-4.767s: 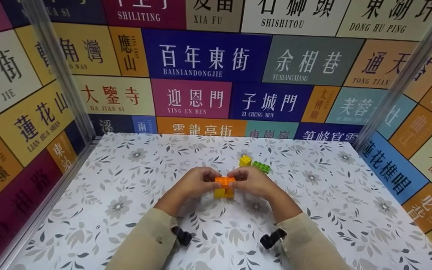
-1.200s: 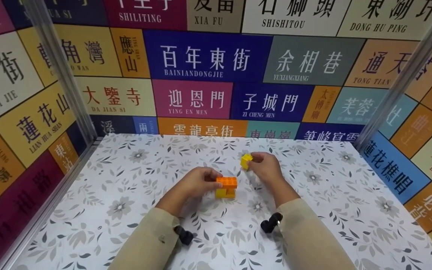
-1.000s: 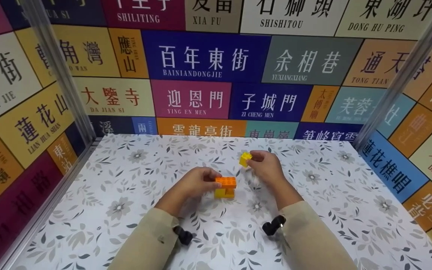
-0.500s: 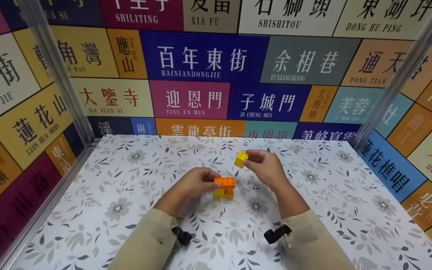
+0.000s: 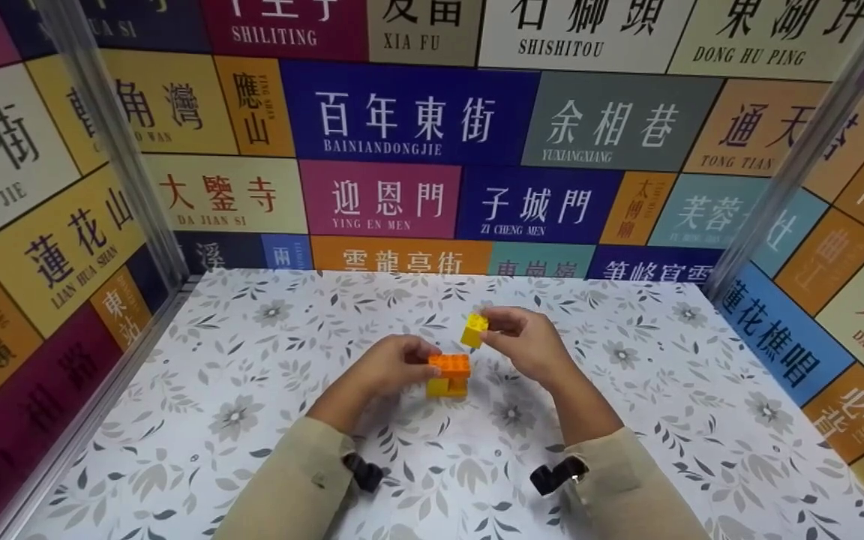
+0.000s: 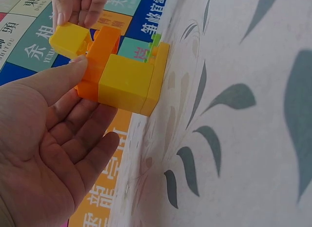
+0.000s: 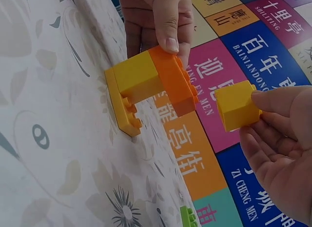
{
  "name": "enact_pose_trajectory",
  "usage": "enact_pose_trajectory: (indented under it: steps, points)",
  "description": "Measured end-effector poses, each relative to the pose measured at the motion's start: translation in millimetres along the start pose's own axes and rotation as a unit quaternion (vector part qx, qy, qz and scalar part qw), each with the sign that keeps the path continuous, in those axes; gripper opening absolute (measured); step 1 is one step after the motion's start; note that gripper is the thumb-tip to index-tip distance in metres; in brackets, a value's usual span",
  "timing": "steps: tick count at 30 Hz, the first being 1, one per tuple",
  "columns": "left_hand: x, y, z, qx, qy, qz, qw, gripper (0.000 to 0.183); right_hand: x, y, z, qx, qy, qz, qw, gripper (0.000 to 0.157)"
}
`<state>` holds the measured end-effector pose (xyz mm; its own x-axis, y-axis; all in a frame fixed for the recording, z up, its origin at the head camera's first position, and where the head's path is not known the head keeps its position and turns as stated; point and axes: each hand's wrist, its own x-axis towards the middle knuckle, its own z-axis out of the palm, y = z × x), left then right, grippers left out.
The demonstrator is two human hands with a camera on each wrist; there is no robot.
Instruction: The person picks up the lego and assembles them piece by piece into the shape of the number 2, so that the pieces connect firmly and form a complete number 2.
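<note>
A small brick stack stands on the table: a flat yellow base, a yellow block (image 7: 139, 75) on one end, and an orange brick (image 5: 450, 364) across the top. A gap shows between the orange brick's free end and the base (image 7: 122, 110). My left hand (image 5: 388, 369) pinches the orange brick at its left end, thumb on the near side. My right hand (image 5: 528, 345) holds a small yellow brick (image 5: 475, 330) between thumb and fingers, off the table, behind and slightly right of the stack. In the right wrist view that brick is apart from the orange one.
A green brick (image 7: 187, 217) lies on the table behind the stack; the right hand hides it in the head view. The table (image 5: 177, 450) has a leaf-patterned cover. Walls of lettered panels (image 5: 409, 112) close off the back and both sides.
Earlier both hands were on the stack. My right hand then took hold of the yellow brick at the back, lifted it and brought it left toward the stack. My left hand stayed put.
</note>
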<state>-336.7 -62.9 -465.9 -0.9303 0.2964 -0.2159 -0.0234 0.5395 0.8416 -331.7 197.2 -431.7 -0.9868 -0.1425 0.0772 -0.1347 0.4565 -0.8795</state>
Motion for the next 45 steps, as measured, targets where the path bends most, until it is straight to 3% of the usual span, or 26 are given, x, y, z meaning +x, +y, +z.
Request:
enact_pose_trajectory:
  steps: [14,19,45]
  points:
    - [-3.8,-3.0,1.7,0.0,0.01,0.015,0.9998,0.019,-8.3,-4.0,6.4,0.002,-0.084,-0.026,0.996,0.038]
    - [-2.5,-4.8,2.6,0.006,0.013,0.038,0.9992,0.018,-8.8,-1.1,7.2,-0.004,-0.102,-0.045,0.994,0.039]
    - [-1.7,-3.3,1.3,0.01,0.011,0.032,0.9994,0.021,-4.4,3.7,9.9,-0.025,-0.102,-0.035,0.994,0.036]
